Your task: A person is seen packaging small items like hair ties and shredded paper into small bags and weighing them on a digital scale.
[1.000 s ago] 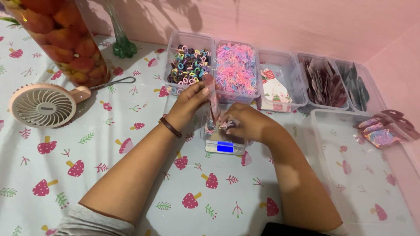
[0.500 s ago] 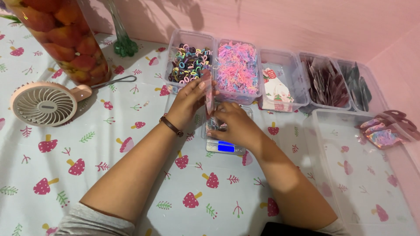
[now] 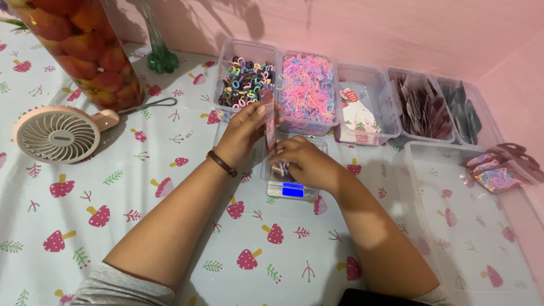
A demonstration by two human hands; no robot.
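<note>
Two hands meet over a small scale (image 3: 292, 180) near the middle of the table (image 3: 170, 226). My left hand (image 3: 245, 126) pinches a thin clear pouch (image 3: 270, 120) and holds it upright on edge, fingers at its top and side. My right hand (image 3: 303, 160) is curled just at the pouch's lower end, fingertips closed on some small bits above the scale's tray; what exactly they grip I cannot tell. The scale's blue screen (image 3: 293, 191) glows at 6 o'clock from my right hand. A dark bracelet (image 3: 221, 162) sits on my left wrist.

At 12 o'clock from my hands stand a row of clear tubs: one with mixed-colour hair ties (image 3: 245, 85), next one heaped with tiny pink and blue bands (image 3: 307, 90), then one with printed cards (image 3: 358, 112), then one with dark red packets (image 3: 423, 107), and last one with dark green packets (image 3: 464, 110). At 3 o'clock lies a big clear bin (image 3: 453, 226), with a few filled pouches (image 3: 493, 173) resting on its far rim.

At 9 o'clock a pink handheld fan (image 3: 59, 134) lies flat on the mushroom-print cloth. At 10 o'clock stands a tall glass jar of orange fruit (image 3: 79, 45), and a green glass stem (image 3: 160, 54) rises just beside it.
</note>
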